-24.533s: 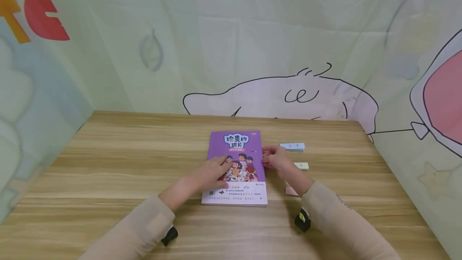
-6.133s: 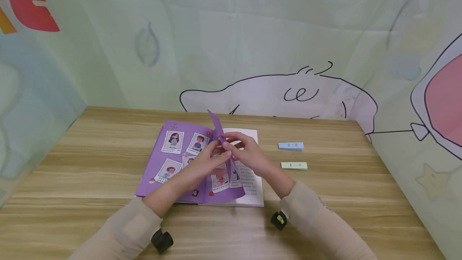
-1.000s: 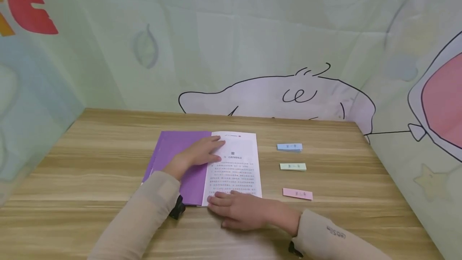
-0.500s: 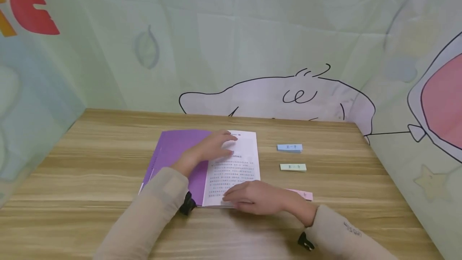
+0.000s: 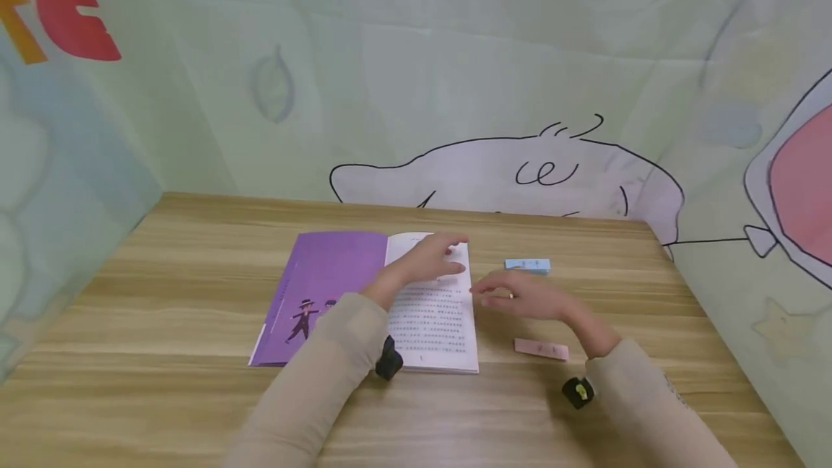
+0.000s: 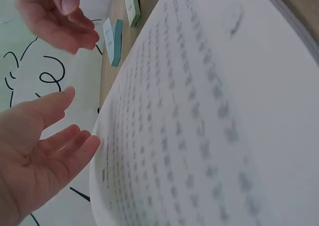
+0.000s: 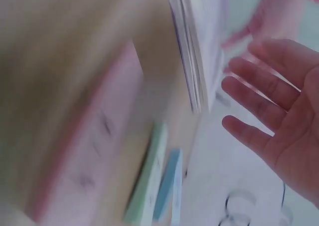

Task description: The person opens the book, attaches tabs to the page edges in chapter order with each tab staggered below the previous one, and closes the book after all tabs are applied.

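An open book lies on the table, with a purple page (image 5: 325, 258) on the left and a white printed page (image 5: 432, 323) on the right. Over the upper right of the white page is my left hand (image 5: 425, 258), fingers loosely extended, holding nothing. My right hand (image 5: 529, 295) hovers by the book's right edge with relaxed fingers and nothing in them. To the right lie a blue folded paper slip (image 5: 527, 266) and a pink one (image 5: 542, 349). A green folded slip (image 7: 147, 178), visible in the right wrist view, is hidden behind my right hand in the head view.
The wooden table (image 5: 195, 295) ends at a printed cloth backdrop (image 5: 422, 92), which also rises along both sides. Dark wrist cameras (image 5: 388, 360) sit under both sleeves, close to the tabletop.
Since a second ago, my left hand has slid right across the white page. My right hand has left the page's lower edge and moved up and right. The book stays open.
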Motion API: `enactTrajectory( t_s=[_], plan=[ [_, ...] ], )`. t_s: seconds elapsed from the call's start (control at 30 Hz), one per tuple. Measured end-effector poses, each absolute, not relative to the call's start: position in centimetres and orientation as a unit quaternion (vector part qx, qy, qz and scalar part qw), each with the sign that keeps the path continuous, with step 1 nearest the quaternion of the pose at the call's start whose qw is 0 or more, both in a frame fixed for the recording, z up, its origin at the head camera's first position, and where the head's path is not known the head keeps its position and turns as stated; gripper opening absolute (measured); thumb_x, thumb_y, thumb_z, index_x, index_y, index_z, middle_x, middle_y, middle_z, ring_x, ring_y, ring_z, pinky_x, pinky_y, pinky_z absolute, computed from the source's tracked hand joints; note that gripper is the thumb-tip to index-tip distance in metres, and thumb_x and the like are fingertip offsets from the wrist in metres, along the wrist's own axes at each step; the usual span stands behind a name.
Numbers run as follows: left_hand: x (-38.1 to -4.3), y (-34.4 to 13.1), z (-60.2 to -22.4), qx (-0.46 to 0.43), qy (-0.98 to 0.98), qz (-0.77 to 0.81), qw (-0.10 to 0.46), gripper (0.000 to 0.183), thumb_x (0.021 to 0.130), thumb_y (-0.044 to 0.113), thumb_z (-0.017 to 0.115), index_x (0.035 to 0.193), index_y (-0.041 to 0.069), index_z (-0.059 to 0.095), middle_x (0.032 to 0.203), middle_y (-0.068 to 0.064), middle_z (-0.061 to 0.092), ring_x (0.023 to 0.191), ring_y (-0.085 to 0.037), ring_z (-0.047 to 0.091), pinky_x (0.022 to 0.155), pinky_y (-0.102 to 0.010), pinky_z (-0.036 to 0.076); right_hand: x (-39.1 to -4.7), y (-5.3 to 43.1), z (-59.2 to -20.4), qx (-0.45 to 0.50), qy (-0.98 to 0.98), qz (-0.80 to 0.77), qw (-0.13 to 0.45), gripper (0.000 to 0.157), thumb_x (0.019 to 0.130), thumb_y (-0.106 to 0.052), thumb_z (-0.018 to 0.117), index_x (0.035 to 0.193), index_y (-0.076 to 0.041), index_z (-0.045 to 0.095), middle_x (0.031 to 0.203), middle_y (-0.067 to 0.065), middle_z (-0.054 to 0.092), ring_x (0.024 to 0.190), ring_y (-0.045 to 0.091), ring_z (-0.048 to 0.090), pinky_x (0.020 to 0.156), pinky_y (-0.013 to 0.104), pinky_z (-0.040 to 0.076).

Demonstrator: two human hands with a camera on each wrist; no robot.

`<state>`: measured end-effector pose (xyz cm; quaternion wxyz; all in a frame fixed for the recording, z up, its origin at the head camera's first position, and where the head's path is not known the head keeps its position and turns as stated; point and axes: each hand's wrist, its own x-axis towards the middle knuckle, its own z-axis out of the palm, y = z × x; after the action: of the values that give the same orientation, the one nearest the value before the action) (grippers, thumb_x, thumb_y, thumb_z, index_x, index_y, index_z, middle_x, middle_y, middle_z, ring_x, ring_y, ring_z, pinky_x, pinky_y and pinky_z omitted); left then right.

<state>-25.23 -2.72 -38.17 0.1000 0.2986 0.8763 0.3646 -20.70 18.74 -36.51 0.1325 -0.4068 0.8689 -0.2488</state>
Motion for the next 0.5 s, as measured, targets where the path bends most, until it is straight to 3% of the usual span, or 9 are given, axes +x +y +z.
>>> enactTrajectory(
  t_s=[0.23, 0.4, 0.5],
  plan=[
    [-25.3, 2.2, -39.2, 0.303, 0.847, 0.418, 0.129, 0.050, 0.088, 0.009, 0.060, 0.135, -0.002, 0.044, 0.134, -0.017, 0.049, 0.115, -0.031, 0.053, 0.095, -0.033, 0.045, -23.6, 23.7, -36.9, -0.317, 0.898, -0.293, 0.093, 0.028, 0.089, -0.007, 0.059, 0.115, 0.003, 0.060, 0.108, 0.016, 0.064, 0.097, 0.026, 0.059, 0.085, 0.047, 0.049],
    [-24.9, 5.3, -39.6, 0.312, 0.832, 0.432, 0.150, 0.049, 0.090, 0.011, 0.059, 0.135, 0.000, 0.044, 0.135, -0.014, 0.049, 0.117, -0.029, 0.051, 0.095, -0.030, 0.044, -24.5, 26.8, -38.1, -0.262, 0.903, -0.332, 0.068, 0.035, 0.087, -0.003, 0.062, 0.120, 0.006, 0.056, 0.118, 0.025, 0.057, 0.104, 0.039, 0.054, 0.087, 0.054, 0.046],
    [-24.7, 6.2, -39.9, 0.315, 0.842, 0.415, 0.141, 0.049, 0.090, 0.009, 0.059, 0.135, -0.001, 0.044, 0.136, -0.014, 0.048, 0.122, -0.026, 0.047, 0.101, -0.030, 0.038, -25.0, 27.8, -39.0, -0.243, 0.905, -0.341, 0.074, 0.043, 0.084, -0.003, 0.065, 0.123, 0.008, 0.052, 0.125, 0.028, 0.052, 0.109, 0.045, 0.049, 0.090, 0.057, 0.042]
  ],
)
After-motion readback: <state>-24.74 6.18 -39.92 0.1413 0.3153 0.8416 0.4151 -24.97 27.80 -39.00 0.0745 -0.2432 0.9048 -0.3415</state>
